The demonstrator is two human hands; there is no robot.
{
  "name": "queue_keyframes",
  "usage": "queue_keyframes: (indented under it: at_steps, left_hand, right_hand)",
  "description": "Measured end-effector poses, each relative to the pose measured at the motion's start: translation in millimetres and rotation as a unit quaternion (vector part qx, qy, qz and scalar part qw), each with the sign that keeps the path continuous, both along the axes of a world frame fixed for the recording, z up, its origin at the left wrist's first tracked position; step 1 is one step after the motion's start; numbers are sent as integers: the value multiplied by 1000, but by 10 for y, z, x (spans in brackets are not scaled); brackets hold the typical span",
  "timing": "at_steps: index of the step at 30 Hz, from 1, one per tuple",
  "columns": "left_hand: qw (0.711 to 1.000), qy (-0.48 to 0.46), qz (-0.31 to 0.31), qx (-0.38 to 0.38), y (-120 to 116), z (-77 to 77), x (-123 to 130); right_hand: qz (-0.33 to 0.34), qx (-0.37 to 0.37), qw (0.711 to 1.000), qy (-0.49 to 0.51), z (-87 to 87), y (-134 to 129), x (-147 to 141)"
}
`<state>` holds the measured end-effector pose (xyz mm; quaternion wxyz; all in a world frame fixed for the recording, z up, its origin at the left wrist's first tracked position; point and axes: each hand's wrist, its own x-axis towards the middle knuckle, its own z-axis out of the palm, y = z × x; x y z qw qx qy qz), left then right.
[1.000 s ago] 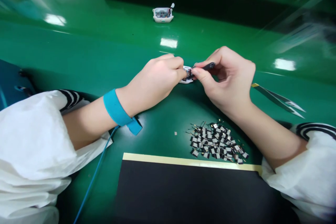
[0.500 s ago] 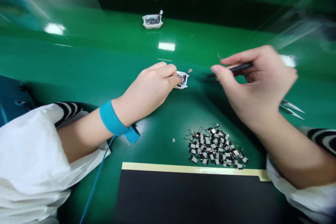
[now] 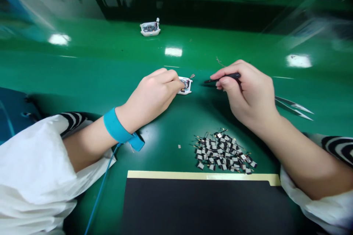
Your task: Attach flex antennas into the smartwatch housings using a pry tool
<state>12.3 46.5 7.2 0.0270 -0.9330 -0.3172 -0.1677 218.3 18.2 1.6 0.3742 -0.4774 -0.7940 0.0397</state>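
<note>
- Steadying, head view: left hand's grip (image 3: 156, 93) looks closed on open white case (image 3: 190, 87), on counter (image 3: 162, 128), circuitry (image 3: 186, 85) exposed.
- Right hand's grip (image 3: 249, 93) pinches black tool (image 3: 234, 76), tip clear of case.
- Seems partway: circuitry in, case uncovered; second open case (image 3: 150, 34) behind, small parts (image 3: 220, 154) heaped loose.

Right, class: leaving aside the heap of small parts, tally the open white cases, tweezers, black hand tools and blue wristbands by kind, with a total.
Open white cases: 2
Tweezers: 1
Black hand tool: 1
Blue wristband: 1
Total: 5
</note>
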Motion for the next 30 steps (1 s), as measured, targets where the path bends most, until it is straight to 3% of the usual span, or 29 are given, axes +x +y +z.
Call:
queue_keyframes:
  at_steps: [21,30]
  left_hand:
    - [999,32,34,-3,-9,23,36]
    - [1000,5,17,-7,-5,22,28]
  right_hand:
    - [-1,-62,997,47,-62,-23,-10]
    - [-5,-67,996,52,-46,-29,-19]
